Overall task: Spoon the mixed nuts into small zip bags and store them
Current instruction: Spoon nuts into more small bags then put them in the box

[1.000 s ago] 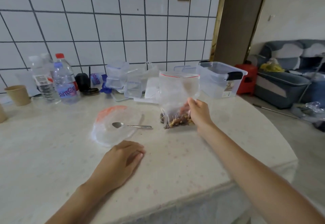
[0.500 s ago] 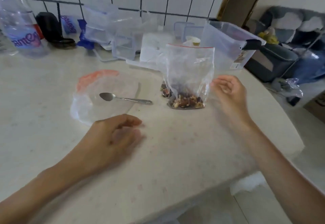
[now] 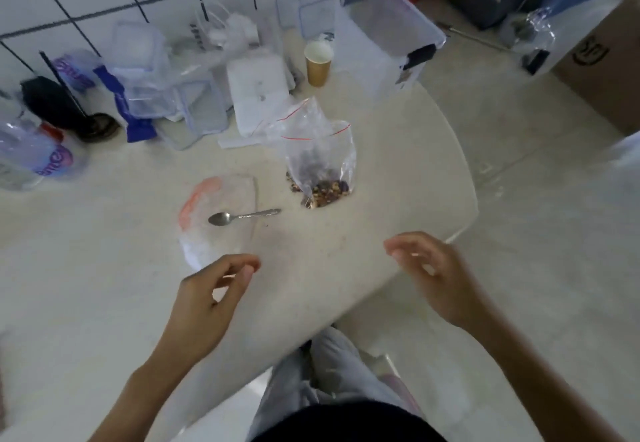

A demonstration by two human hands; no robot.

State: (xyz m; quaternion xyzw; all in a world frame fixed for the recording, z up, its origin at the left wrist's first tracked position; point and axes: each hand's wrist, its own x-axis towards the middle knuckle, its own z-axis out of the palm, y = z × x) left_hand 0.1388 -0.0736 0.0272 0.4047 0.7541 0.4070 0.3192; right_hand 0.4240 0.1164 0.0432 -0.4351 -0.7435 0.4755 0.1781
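While both hands hover above the near edge of the table (image 3: 104, 303), neither holds anything: the left hand (image 3: 204, 299) has fingers loosely curled, thumb and forefinger close together but nothing between them; the right hand (image 3: 433, 275) is slack, fingers relaxed and a bit blurred, over the table's rounded corner. Just past the left hand lies a flat clear bag with an orange-red strip (image 3: 214, 219), and a metal spoon (image 3: 242, 216) rests on it, bowl to the left, handle pointing right. Further in, right of the spoon, stands the zip bag of mixed nuts (image 3: 320, 164), upright, nuts settled in the bottom, top with red line open and crumpled; a second bag sits touching it behind-left, mostly hidden. Beyond that a paper cup (image 3: 318, 63), a big clear storage box with a black latch (image 3: 384, 43) at the far right, stacked clear containers (image 3: 145, 74) near the tiled wall, and a water bottle (image 3: 31, 157) far left.
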